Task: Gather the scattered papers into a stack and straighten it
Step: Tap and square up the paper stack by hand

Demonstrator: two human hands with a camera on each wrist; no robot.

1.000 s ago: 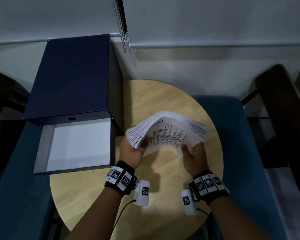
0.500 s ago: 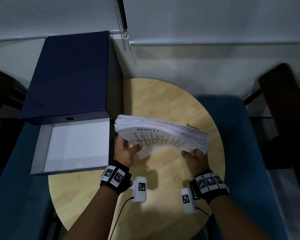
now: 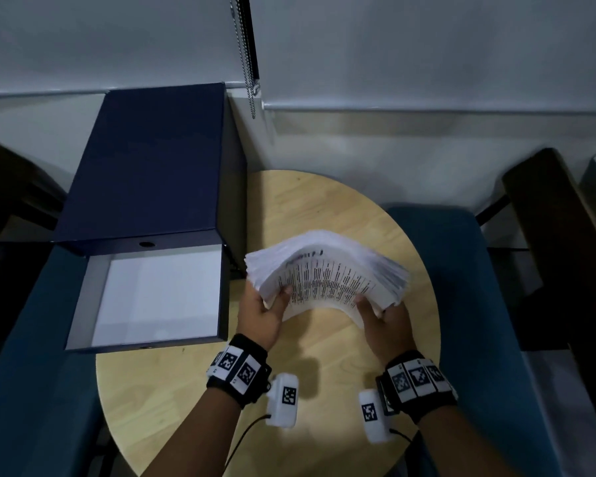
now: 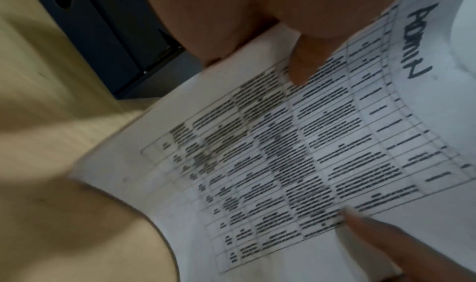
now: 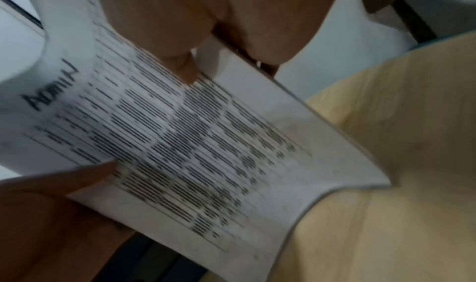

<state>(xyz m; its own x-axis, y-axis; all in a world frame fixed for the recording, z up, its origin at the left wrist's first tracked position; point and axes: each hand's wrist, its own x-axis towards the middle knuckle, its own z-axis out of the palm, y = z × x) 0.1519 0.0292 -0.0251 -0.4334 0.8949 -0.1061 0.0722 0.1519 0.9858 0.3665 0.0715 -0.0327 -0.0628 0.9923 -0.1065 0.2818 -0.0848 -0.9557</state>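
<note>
A thick stack of printed papers (image 3: pixel 327 277) is held above the round wooden table (image 3: pixel 324 425), bowed upward in the middle, its near edge hanging toward the tabletop. My left hand (image 3: pixel 265 304) grips the stack's left end, thumb on the printed face. At the right end my right hand (image 3: pixel 375 311) grips it the same way. In the left wrist view the top sheet (image 4: pixel 296 154) shows a printed table and handwritten letters, with my thumb on it. The same sheet (image 5: pixel 193 144) fills the right wrist view.
An open dark blue box file (image 3: pixel 145 166) lies left of the stack, its white-lined tray (image 3: pixel 159 297) partly on the table. Blue upholstered seats (image 3: pixel 479 304) flank the table. A bead chain (image 3: pixel 245 56) hangs by the wall behind.
The stack has tipped from nearly flat back to a steep arch with its printed face toward me, and both hands have shifted slightly right, away from the box file.
</note>
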